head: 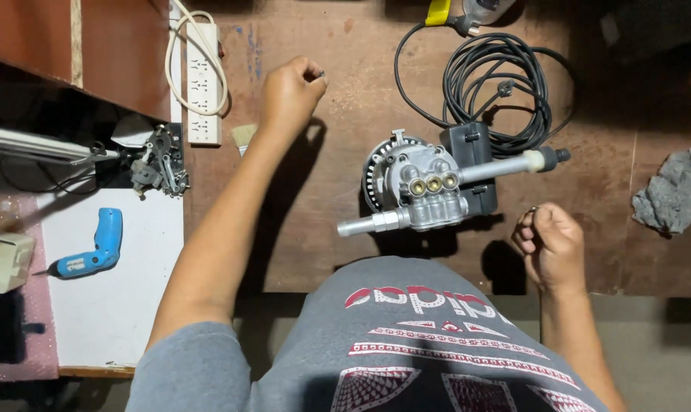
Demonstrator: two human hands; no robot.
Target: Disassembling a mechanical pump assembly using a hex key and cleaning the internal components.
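A grey metal pump assembly (422,191) with three brass fittings and a side pipe lies on the brown wooden bench (345,252) in front of me. My left hand (290,93) is raised over the bench to the pump's upper left, fingers pinched on a tiny dark part I cannot identify. My right hand (551,244) hovers at the pump's lower right, fingertips closed on a small metal ring (531,210). Neither hand touches the pump.
A coiled black cable (506,84) lies behind the pump. A white power strip (204,84) and a small brush (243,136) sit at the left, a grey rag (672,194) at the right. A blue electric screwdriver (94,248) rests on a white board lower left.
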